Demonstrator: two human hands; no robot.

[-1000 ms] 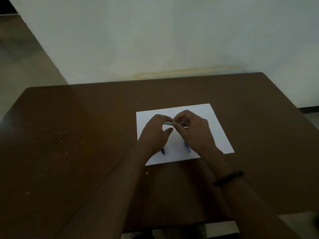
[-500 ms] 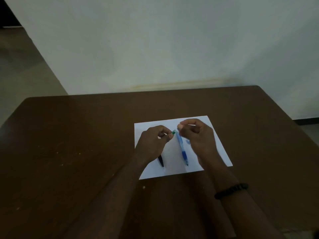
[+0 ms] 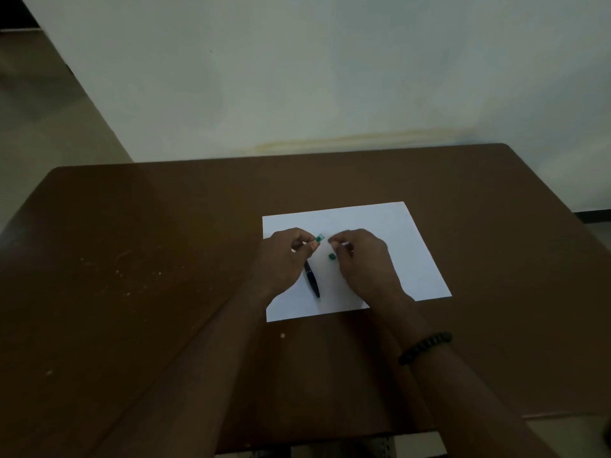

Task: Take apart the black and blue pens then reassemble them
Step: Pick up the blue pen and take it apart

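1. Bracelet of dark beads [image 3: 425, 348], round the right wrist, nearest item.
2. Brown wooden table [image 3: 148, 276], glossy, scuffed with pale flecks at left.
3. White paper sheet [image 3: 420, 252], lying flat on the table at centre.
4. Black pen [image 3: 312, 279], lying on the sheet, upper end hidden under the left hand.
5. Left hand [image 3: 286, 256], fingers curled, pinching a small clear-and-teal pen piece [image 3: 319, 239] above the sheet.
6. Small teal pen part [image 3: 332, 256], between the hands; whether it rests on the sheet, cannot tell.
7. Right hand [image 3: 362, 256], fingertips pinched on a thin pale part [image 3: 345, 243], too small to identify.
8. Pale wall [image 3: 330, 77] behind the table.
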